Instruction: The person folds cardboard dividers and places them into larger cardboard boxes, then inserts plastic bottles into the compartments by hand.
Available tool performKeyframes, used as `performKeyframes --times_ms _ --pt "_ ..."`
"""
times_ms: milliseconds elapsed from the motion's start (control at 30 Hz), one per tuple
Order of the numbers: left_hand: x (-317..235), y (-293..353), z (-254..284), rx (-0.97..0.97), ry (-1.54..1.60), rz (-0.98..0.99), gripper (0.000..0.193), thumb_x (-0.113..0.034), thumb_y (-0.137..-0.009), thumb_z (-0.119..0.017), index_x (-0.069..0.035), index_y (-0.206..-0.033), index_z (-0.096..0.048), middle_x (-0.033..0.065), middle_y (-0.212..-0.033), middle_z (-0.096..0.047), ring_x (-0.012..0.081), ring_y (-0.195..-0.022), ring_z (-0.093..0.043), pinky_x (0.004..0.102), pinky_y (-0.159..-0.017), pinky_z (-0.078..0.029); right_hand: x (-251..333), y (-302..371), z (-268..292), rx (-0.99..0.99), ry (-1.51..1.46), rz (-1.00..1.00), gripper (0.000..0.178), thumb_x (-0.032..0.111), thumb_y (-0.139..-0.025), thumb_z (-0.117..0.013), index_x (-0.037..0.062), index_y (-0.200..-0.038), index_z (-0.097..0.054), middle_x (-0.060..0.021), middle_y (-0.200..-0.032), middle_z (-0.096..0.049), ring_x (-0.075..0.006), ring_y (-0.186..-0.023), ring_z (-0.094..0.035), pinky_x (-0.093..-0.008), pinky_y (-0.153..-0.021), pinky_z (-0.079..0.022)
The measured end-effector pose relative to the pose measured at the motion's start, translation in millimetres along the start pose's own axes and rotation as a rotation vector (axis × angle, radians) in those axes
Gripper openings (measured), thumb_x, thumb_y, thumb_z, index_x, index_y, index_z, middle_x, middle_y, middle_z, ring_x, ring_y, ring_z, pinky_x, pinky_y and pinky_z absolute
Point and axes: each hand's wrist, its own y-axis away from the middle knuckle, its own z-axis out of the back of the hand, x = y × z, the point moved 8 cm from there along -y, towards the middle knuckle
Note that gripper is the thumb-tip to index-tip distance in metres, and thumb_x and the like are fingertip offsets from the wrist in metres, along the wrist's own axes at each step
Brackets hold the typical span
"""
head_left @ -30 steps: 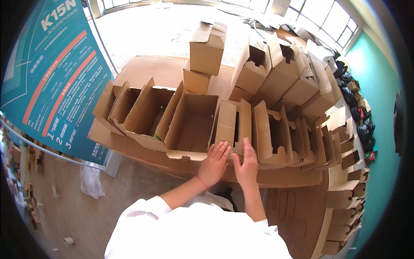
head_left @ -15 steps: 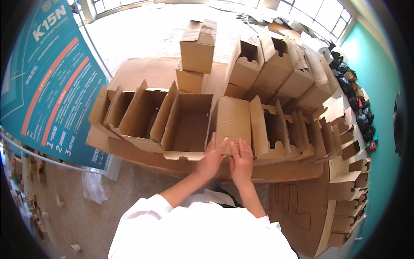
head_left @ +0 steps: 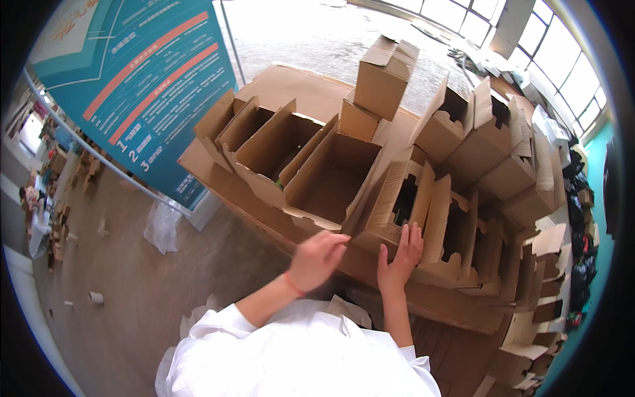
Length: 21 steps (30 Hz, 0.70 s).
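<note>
My right hand [head_left: 401, 257] lies with fingers stretched and thumb apart against the front of a narrow cardboard box [head_left: 383, 215]. That box's top is partly open, with a dark gap and a raised flap on its right side. My left hand [head_left: 316, 261], slightly blurred, hangs just in front of a wide open carton [head_left: 331, 178]. Its fingers are loosely bent, a little apart, and hold nothing that I can see. The carton's inside is bare brown cardboard, and its front flap is folded outward.
More open boxes stand in a row left and right on a cardboard-covered table [head_left: 291, 76]. Two stacked boxes [head_left: 383, 76] rise behind, and taller boxes [head_left: 493, 132] stand at the back right. A blue-green banner [head_left: 155, 79] and a clear plastic bag [head_left: 163, 228] are at left.
The view has turned and tilted. The narrow box's top, flat under both hands before, now stands partly open. My left hand has come off it toward the left; my right hand stays at its front.
</note>
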Motion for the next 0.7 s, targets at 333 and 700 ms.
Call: performKeyframes --times_ms 333,700 --pt "62.9 -85.2 132.3 -0.151 -0.63 -0.111 0.021 -0.022 -0.094 -0.053 -0.005 -0.096 -0.066 0.0121 -0.092 -0.067 0.0295 -0.089 -0.062 0.0421 -0.087 -0.045 85.2 8.3 -9.0 -0.072 -0.147 0.164 0.052 0.018 -0.085 -0.062 0.0105 -0.134 -0.048 -0.0195 -0.147 -0.037 -0.0368 -0.138 -0.03 -0.052 -0.113 -0.019" --pt "102.0 -17.1 86.8 0.418 -0.91 -0.265 0.064 -0.029 -0.085 -0.064 0.003 -0.136 -0.044 0.0211 -0.136 -0.048 0.0368 -0.134 -0.036 0.0479 -0.113 -0.027 228.7 -51.7 -91.4 0.066 0.07 0.317 0.042 0.012 -0.081 -0.062 0.0109 -0.122 -0.06 -0.0092 -0.14 -0.049 -0.0278 -0.132 -0.043 -0.0498 -0.11 -0.028"
